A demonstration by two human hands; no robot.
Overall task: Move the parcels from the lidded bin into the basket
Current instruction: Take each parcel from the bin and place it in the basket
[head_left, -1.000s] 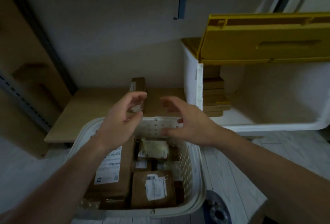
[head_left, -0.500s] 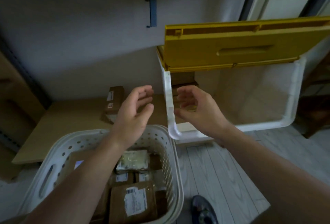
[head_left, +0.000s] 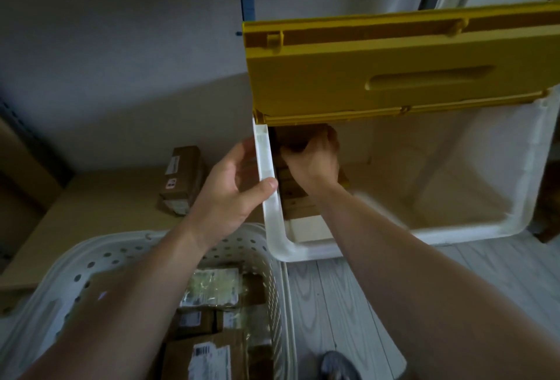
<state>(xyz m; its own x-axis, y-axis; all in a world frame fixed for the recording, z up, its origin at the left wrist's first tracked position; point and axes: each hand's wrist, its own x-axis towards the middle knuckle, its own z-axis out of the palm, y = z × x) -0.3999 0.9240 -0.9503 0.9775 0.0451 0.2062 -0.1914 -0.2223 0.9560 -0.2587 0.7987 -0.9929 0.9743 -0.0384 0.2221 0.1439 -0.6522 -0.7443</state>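
Brown parcels stacked against left wall inside white lidded bin, yellow lid raised. Right hand inside bin, grip curled round topmost parcel. Left hand at bin's left wall, thumb on the rim, grip holding that wall. White perforated basket near left, parcels in it. One brown box on the low shelf at far left.

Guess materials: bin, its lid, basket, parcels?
Bin: white plastic, smooth moulded rim. Lid: yellow plastic, moulded ribs and handle recess, matte. Basket: white plastic, perforated walls. Parcels: brown cardboard or kraft paper with printed labels; one looks like bubble wrap.
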